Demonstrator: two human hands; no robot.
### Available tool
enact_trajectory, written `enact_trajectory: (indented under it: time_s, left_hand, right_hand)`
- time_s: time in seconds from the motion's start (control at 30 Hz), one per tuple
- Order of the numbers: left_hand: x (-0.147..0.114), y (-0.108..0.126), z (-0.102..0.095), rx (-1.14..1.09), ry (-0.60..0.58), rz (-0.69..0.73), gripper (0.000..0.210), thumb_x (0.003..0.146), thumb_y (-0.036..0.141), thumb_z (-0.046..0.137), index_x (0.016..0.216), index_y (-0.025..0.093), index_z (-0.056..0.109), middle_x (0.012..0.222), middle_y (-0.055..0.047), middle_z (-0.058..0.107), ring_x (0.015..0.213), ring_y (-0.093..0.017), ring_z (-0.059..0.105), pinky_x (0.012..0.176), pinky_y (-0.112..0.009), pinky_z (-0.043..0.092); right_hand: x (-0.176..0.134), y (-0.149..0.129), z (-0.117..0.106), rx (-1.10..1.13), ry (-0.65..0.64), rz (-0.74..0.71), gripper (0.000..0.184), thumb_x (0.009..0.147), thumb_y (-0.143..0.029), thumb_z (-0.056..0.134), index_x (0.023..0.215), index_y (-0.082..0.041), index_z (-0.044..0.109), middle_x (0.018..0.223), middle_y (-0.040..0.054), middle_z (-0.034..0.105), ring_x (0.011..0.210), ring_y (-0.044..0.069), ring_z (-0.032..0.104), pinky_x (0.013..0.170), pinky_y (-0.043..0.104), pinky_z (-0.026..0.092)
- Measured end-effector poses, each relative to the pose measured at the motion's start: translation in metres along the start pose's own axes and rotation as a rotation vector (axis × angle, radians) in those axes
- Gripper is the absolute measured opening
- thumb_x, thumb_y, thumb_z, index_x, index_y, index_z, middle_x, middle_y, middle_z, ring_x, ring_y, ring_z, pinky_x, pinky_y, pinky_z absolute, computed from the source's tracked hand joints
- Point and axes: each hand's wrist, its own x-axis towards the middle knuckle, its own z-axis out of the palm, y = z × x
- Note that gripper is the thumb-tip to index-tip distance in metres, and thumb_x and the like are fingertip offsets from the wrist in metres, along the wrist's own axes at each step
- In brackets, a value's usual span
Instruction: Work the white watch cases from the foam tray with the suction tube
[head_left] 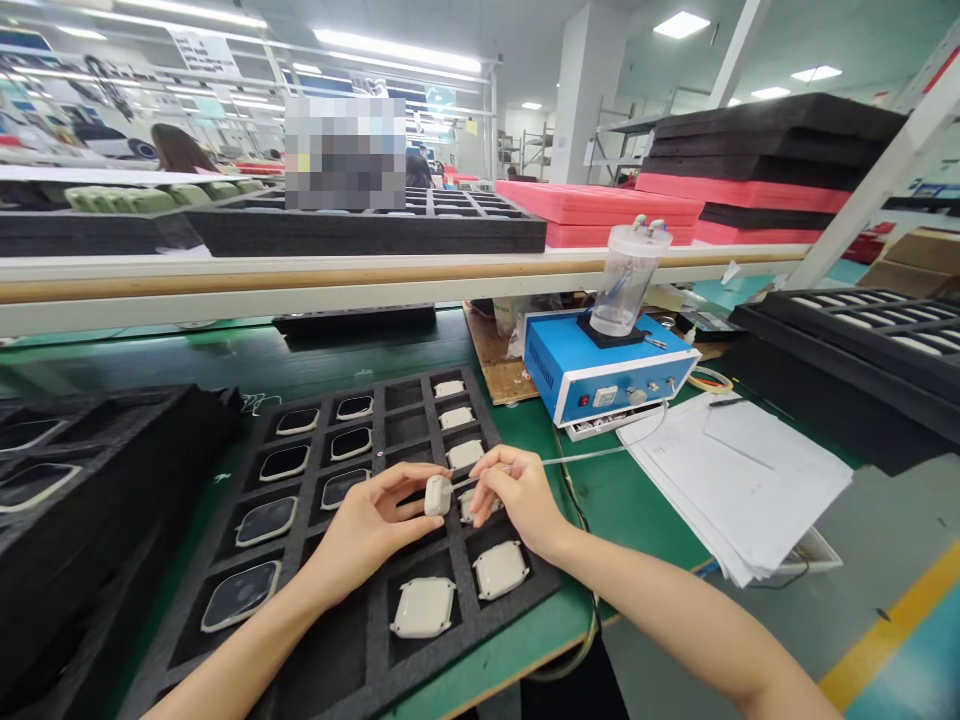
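Between the thumb and fingers of my left hand (364,525) is a small cream watch case (437,496), held on edge above a black foam tray (337,640). My right hand (529,505) pinches a thin pen-like tool (459,485), its tip at the case; whether it touches I cannot tell. A clear tube (592,455) runs from this hand toward a blue machine (577,365). In the tray's right columns lie several cream cases, such as one watch case (424,607) near the front. Dark-screened watch faces (266,521) fill compartments on the left.
A clear cylinder (626,280) stands on the machine. Papers with a pen (724,400) lie to the right. Another foam tray (97,500) sits at left, and a tray stack (862,340) at right. A shelf (375,285) crosses behind, bearing foam trays. A co-worker sits beyond.
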Motion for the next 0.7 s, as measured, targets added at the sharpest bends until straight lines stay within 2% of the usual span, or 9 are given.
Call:
enact_trajectory:
  time_s: [0.7]
  left_hand:
    - [-0.0015,0.0042,0.0021,-0.030,-0.015,-0.013,0.035,0.060,0.014,0.080,0.093,0.017,0.068,0.102,-0.007,0.069,0.107,-0.028,0.060,0.097,-0.044,0.048]
  right_hand:
    - [-0.0018,-0.0011,0.0000,-0.030,0.007,-0.020,0.007,0.064,-0.018,0.050,0.065,-0.015,0.057,0.044,-0.0026,0.061,0.032,0.010,0.053,0.036,0.018,0.041]
